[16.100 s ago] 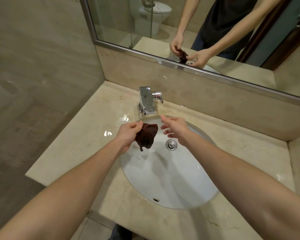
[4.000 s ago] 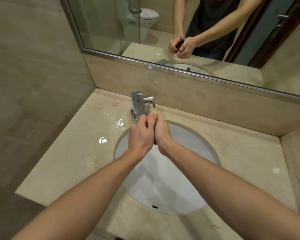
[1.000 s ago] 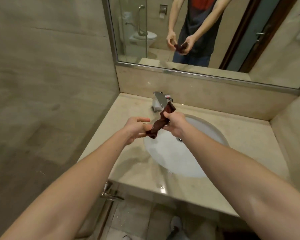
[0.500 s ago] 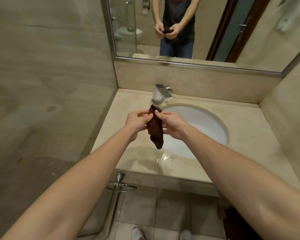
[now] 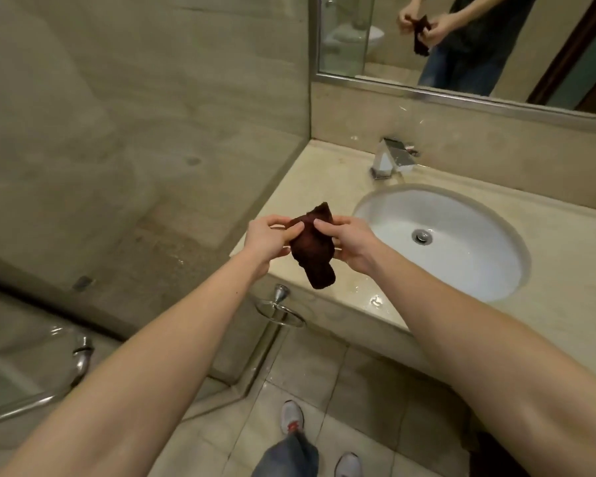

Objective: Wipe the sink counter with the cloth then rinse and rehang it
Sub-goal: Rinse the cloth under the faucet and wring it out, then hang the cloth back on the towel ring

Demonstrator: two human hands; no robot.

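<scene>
Both hands grip the cloth (image 5: pixel 312 251) by its upper edge, left hand (image 5: pixel 269 241) and right hand (image 5: pixel 350 244) pinching opposite corners; it hangs long axis downward above the table's (image 5: pixel 324 180) front-left corner. The towel ring (image 5: pixel 279 309) sits directly below (left hand nearer). The sink (image 5: pixel 461 270) holds nothing.

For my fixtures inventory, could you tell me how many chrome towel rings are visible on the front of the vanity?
1. The towel ring is mounted on the vanity's front face, below the counter's left corner and beneath the held cloth. Others may be hidden behind the arms.
</scene>
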